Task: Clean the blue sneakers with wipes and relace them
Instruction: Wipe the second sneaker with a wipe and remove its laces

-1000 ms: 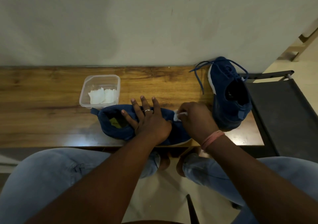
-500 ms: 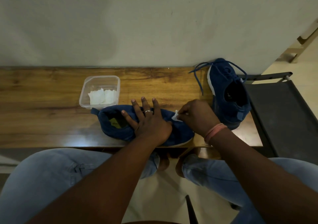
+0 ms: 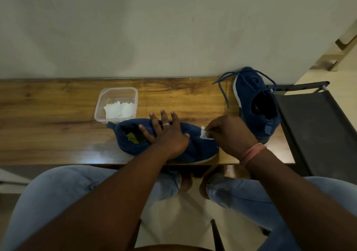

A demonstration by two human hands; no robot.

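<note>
Left hand (image 3: 167,136) lies flat, fingers straight, pressing near sneaker (image 3: 195,144) onto worktop (image 3: 58,127). Right hand (image 3: 230,135) pinches white wipe (image 3: 203,135) against that sneaker's toe. Second sneaker (image 3: 255,104), laced, sits far right. Container (image 3: 116,104) behind holds folded wipes.

Near sneaker (image 3: 195,146) lying on bench (image 3: 58,115) front edge, tub (image 3: 116,104) just behind-left holding wipes (image 3: 117,110); second sneaker (image 3: 255,104) sitting right, chair (image 3: 318,125) beside.
</note>
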